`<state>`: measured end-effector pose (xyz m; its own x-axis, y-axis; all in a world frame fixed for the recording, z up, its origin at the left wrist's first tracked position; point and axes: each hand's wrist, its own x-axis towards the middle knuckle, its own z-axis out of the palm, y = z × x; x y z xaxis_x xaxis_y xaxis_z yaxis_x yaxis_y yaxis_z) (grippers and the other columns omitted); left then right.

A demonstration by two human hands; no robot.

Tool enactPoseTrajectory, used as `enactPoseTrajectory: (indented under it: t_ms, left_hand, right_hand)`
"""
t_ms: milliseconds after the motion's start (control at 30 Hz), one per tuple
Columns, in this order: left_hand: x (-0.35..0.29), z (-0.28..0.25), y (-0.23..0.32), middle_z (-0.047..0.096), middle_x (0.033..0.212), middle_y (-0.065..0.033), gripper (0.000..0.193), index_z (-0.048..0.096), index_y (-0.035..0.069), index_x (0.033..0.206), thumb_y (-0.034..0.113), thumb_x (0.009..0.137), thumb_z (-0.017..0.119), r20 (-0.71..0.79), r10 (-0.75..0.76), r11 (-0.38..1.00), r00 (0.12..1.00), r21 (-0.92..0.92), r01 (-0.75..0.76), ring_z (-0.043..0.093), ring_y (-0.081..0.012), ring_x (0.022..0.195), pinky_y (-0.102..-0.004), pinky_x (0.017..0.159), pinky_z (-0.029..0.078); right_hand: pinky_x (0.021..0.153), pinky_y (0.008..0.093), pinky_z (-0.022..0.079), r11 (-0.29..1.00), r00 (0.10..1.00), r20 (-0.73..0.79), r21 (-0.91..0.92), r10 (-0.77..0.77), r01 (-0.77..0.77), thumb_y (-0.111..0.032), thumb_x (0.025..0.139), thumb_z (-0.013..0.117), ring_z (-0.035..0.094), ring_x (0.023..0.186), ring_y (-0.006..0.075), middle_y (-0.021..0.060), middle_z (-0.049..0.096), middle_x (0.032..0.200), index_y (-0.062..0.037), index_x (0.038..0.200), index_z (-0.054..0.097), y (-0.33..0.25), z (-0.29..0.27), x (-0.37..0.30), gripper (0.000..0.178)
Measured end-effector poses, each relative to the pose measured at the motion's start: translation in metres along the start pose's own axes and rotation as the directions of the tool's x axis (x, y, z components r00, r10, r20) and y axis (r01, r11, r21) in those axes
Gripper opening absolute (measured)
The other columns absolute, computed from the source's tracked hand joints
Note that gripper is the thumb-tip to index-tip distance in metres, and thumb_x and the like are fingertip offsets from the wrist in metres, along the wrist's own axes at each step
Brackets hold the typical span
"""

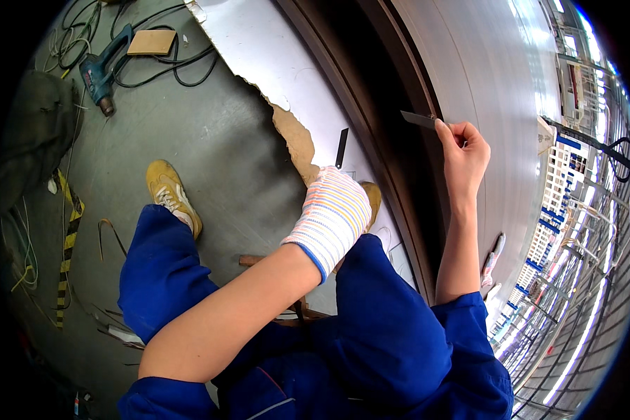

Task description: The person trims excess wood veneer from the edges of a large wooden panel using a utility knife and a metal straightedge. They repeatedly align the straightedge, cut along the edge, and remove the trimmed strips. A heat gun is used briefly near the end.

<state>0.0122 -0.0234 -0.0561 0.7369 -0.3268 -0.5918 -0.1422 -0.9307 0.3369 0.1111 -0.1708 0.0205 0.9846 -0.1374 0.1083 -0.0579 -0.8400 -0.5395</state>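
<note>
My left hand (334,210), in a striped knit glove, is closed around something whose body the glove hides. A narrow dark blade (341,148) sticks up from the fist, over a torn white sheet (287,77) with a ragged tan edge. My bare right hand (467,157) pinches a thin, flat grey blade (418,120) between thumb and fingers. This blade points left across the dark gap of a long brown channel frame (350,84), close to its right-hand rail. Just right of the frame is a wide grey panel (483,63).
A teal heat gun (99,77) lies on the grey floor at upper left, among black cables and beside a tan board piece (152,42). Yellow-black tape (67,245) runs along the left. Another glove (493,259) rests on the panel. My shoe (173,196) stands on the floor.
</note>
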Motion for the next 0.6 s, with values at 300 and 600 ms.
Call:
enactPoseTrajectory:
  t_ms: [300,600]
  left_hand:
    - [-0.003,-0.005,-0.004,0.070,0.090,-0.0139,0.021,0.072,0.003,0.097,0.015,0.080,0.066,0.038,0.064,0.995,0.997,-0.080,-0.060,0.066,-0.0243,0.093,-0.0375,0.084,0.047]
    - [-0.012,-0.022,-0.011,0.070,0.090,-0.0138,0.022,0.072,0.002,0.096,0.015,0.079,0.068,0.000,0.162,0.984,0.987,-0.075,-0.162,0.066,-0.0245,0.093,-0.0364,0.086,0.046]
  right_hand:
    - [0.053,0.0203,0.029,0.998,0.998,-0.037,0.010,-0.054,0.055,-0.017,0.084,0.075,0.037,0.058,0.0026,-0.0067,0.045,0.059,-0.0004,0.067,0.059,-0.001,0.004,0.005,0.029]
    - [0.052,0.0207,0.027,0.998,0.999,-0.010,0.034,0.050,-0.050,-0.018,0.085,0.074,0.035,0.057,0.0023,-0.0071,0.044,0.058,-0.0005,0.067,0.059,-0.007,0.003,0.002,0.029]
